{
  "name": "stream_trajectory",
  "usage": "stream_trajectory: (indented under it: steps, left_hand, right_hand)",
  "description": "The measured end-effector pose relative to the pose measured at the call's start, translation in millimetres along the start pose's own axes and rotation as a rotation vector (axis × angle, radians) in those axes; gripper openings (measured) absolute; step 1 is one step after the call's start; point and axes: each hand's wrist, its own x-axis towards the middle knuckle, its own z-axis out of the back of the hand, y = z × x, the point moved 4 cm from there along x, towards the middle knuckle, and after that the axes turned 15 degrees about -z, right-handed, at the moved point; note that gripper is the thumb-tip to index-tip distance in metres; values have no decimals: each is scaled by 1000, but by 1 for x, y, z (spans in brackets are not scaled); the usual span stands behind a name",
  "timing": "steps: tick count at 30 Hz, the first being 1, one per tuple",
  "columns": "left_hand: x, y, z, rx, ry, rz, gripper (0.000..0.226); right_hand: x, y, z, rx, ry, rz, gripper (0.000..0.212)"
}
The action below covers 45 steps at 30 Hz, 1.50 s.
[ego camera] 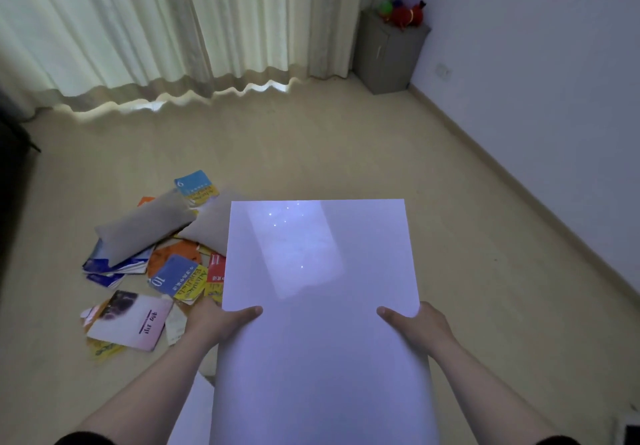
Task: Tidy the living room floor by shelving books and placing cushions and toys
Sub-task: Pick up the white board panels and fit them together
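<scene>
I hold a large glossy white board (320, 306) flat in front of me. My left hand (218, 323) grips its left edge with the thumb on top, and my right hand (419, 323) grips its right edge the same way. On the floor to the left lies a heap of several books (173, 282), among them a blue and yellow one (196, 186) and a pale pink one (130, 321). Two grey cushions (145, 224) lie on the heap; the board hides part of the right cushion (209, 226). Plush toys (403, 11) sit on a grey cabinet in the far corner.
The grey cabinet (384, 56) stands in the far right corner against the white wall (536, 63). Long pale curtains (173, 29) hang along the back. Tan floor (311, 139) stretches between the heap and the cabinet. A dark object (14, 139) sits at the left edge.
</scene>
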Motion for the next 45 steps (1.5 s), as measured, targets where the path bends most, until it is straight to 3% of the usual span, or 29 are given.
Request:
stream_trajectory:
  steps: [7, 12, 17, 20, 23, 26, 34, 40, 45]
  left_hand:
    - [75, -49, -28, 36, 13, 49, 41]
    - [130, -93, -54, -23, -35, 67, 43]
    - [190, -139, -70, 9, -137, 108, 67]
    - [218, -171, -71, 87, -102, 139, 56]
    - [253, -190, -70, 105, -107, 161, 61]
    - [290, -194, -71, 109, -88, 191, 72]
    - [415, -238, -53, 68, -110, 197, 62]
    - [501, -276, -25, 99, -133, 188, 66]
    - [558, -307, -18, 77, -149, 223, 59]
  right_hand:
    - [73, 54, 36, -21, 7, -7, 90]
    - [147, 113, 73, -65, 42, 46, 77]
    - [218, 177, 111, -102, 92, 102, 80]
    - [250, 198, 119, -121, 98, 101, 108]
    - [288, 221, 121, -143, 99, 90, 131]
    - [314, 254, 124, -156, 113, 111, 130]
    - [391, 377, 127, -176, 98, 129, 132]
    - [423, 478, 140, -182, 82, 177, 113]
    - [464, 545, 152, -208, 72, 175, 121]
